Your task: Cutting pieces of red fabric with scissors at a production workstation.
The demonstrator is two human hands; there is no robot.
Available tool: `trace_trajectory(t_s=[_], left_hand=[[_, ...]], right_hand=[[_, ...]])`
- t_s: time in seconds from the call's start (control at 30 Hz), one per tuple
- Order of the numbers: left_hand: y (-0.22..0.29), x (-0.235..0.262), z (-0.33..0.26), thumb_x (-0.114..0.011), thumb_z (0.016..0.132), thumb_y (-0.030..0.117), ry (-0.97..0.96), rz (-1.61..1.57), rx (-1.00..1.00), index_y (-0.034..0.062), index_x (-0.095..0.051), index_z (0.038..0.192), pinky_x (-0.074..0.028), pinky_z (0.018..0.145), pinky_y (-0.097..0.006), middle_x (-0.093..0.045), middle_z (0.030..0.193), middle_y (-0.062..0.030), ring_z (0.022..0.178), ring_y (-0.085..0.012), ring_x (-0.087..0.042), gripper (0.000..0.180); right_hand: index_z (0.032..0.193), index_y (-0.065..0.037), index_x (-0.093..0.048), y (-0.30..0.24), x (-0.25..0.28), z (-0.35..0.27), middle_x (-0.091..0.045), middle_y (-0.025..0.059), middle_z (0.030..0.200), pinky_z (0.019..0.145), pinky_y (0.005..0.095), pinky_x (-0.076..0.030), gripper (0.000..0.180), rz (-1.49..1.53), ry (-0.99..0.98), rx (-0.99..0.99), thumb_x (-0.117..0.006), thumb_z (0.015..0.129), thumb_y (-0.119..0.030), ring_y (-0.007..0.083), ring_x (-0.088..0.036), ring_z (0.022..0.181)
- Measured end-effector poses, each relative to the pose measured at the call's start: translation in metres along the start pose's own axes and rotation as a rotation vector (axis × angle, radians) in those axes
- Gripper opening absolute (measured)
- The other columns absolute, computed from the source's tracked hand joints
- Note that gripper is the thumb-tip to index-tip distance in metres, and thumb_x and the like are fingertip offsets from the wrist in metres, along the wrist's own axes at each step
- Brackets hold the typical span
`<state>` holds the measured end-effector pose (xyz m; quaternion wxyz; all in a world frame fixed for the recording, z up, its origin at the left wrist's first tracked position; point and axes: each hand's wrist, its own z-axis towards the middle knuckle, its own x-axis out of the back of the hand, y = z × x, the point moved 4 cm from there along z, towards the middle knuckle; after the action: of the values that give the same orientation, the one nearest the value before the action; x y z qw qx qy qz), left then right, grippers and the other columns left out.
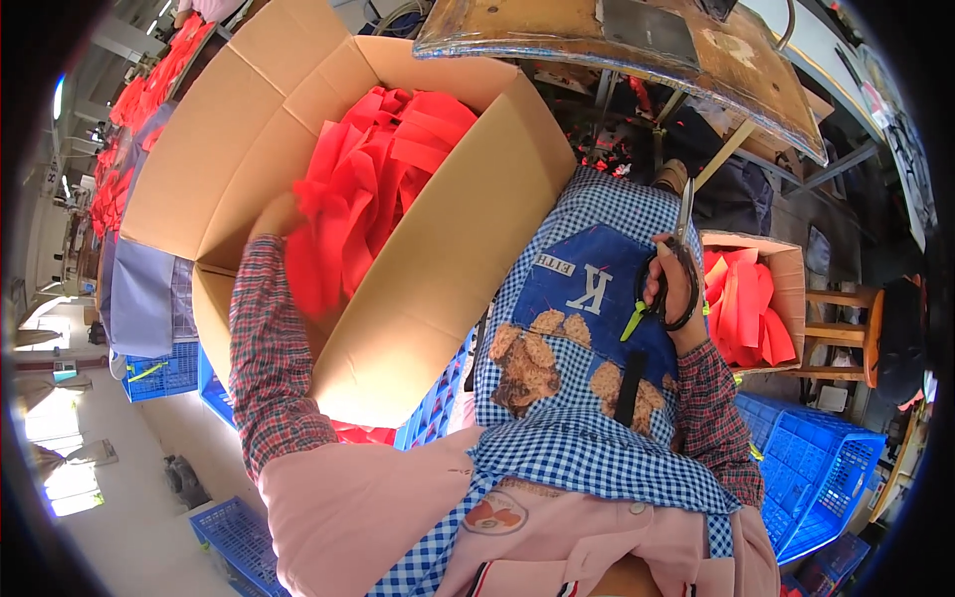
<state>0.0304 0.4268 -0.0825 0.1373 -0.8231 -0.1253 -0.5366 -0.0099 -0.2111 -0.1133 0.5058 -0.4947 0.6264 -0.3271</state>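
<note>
While the right hand (678,286) grips scissors (685,217), much red cloth (383,179) seems left in the box (468,239).
Left hand (276,216) blurs beside it; I can't tell its grip.

Head-worn fisheye; looks down, near the hands (678,284)

Across from me, the person's left hand (277,216) reaches into a big open cardboard box (453,264), blurred against a heap of red strips (373,179); the right hand (674,284) grips black-handled scissors (681,247), blades pointing away from the body, above a blue checked apron (587,473). A smaller carton (789,303) of red pieces (741,313) stands to the right; blue crates (806,463) sit just nearer the person, and a worn wooden table (557,30) stands beyond the big box.
</note>
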Motion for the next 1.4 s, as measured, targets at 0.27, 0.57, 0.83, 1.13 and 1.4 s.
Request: trace_trajectory(t_s=[0.27, 0.57, 0.83, 1.13, 1.4], left_hand=[[0.168, 0.161, -0.122, -0.056, 0.093, 0.000, 0.075, -1.084, -0.671, 0.0005, -0.062, 0.119, -0.049, 0.089, -0.025, -0.068, 0.108, -0.0019, 0.099, -0.0101, -0.063, 0.026], [0.364, 0.120, -0.181, -0.058, 0.095, 0.004, -0.441, -0.932, -1.066, -0.0025, -0.059, 0.123, -0.050, 0.086, -0.024, -0.066, 0.109, -0.0009, 0.099, -0.0064, -0.060, 0.029], [0.420, 0.069, -0.207, -0.052, 0.102, 0.029, -0.761, -1.291, -0.871, 0.0003, -0.052, 0.130, -0.051, 0.089, -0.026, -0.064, 0.112, -0.0034, 0.103, -0.0096, -0.060, 0.040], [0.417, 0.050, -0.215, -0.072, 0.088, 0.014, -0.808, -1.231, -0.602, 0.0013, -0.058, 0.119, -0.057, 0.075, -0.027, -0.068, 0.106, -0.0072, 0.090, -0.0138, -0.068, 0.037], [0.416, 0.039, -0.206, -0.073, 0.088, 0.015, -0.768, -1.268, -0.600, 0.0006, -0.058, 0.118, -0.058, 0.076, -0.030, -0.068, 0.105, -0.0087, 0.087, -0.0160, -0.069, 0.036]], right_hand=[[0.115, -0.005, -0.054, -0.005, 0.000, -0.009, -0.049, -0.0017, 0.067, 0.045, 0.0206, -0.040, 0.024, -0.112, 0.029, 0.023, -0.056, 0.097, -0.021, 0.0056, -0.047, 0.051], [0.139, -0.010, -0.037, -0.080, -0.048, -0.029, -0.057, 0.0062, 0.107, 0.089, 0.0287, -0.047, 0.060, 0.031, -0.230, 0.404, -0.070, 0.088, -0.012, 0.0149, -0.054, 0.107], [0.119, -0.005, -0.053, -0.082, -0.034, -0.023, -0.057, -0.0050, 0.089, 0.067, 0.0173, -0.044, 0.038, 0.044, 0.027, 0.489, -0.071, 0.085, -0.003, 0.0010, -0.051, 0.077], [0.118, -0.004, -0.057, -0.065, -0.030, -0.010, -0.061, -0.0031, 0.089, 0.065, 0.0188, -0.045, 0.036, 0.055, 0.119, 0.432, -0.073, 0.086, -0.010, 0.0029, -0.053, 0.074], [0.119, -0.002, -0.056, -0.063, -0.017, -0.007, -0.061, 0.0004, 0.081, 0.064, 0.0219, -0.048, 0.037, 0.144, 0.078, 0.339, -0.071, 0.087, -0.012, 0.0070, -0.057, 0.071]])
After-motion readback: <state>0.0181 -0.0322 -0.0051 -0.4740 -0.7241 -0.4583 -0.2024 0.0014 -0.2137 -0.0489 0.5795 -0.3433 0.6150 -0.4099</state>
